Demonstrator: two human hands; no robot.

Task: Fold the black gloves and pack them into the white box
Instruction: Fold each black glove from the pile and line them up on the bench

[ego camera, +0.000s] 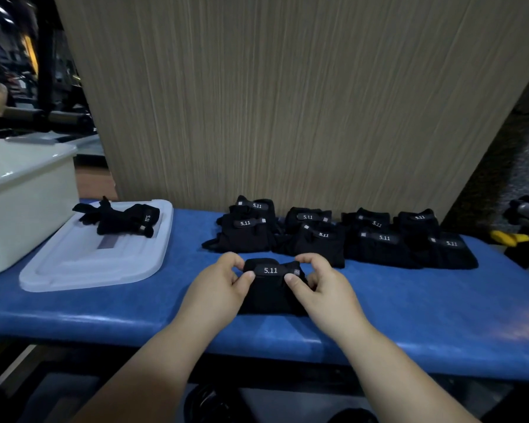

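A folded black glove (271,288) marked 5.11 lies on the blue padded bench (409,303) in front of me. My left hand (219,283) pinches its left top corner and my right hand (319,285) pinches its right top corner, fingers curled over the far edge. Behind it, several folded black gloves (342,236) lie in a row along the bench's far side. One unfolded black glove (119,219) lies on the white box lid (83,270) at the left. The white box (25,206) stands at the far left, its inside not visible.
A tall wood-grain panel (287,102) rises right behind the bench. Dark gym equipment (49,96) stands at the back left, and yellow-and-black gear (519,236) sits off the bench's right end. Dark objects lie on the floor under the bench.
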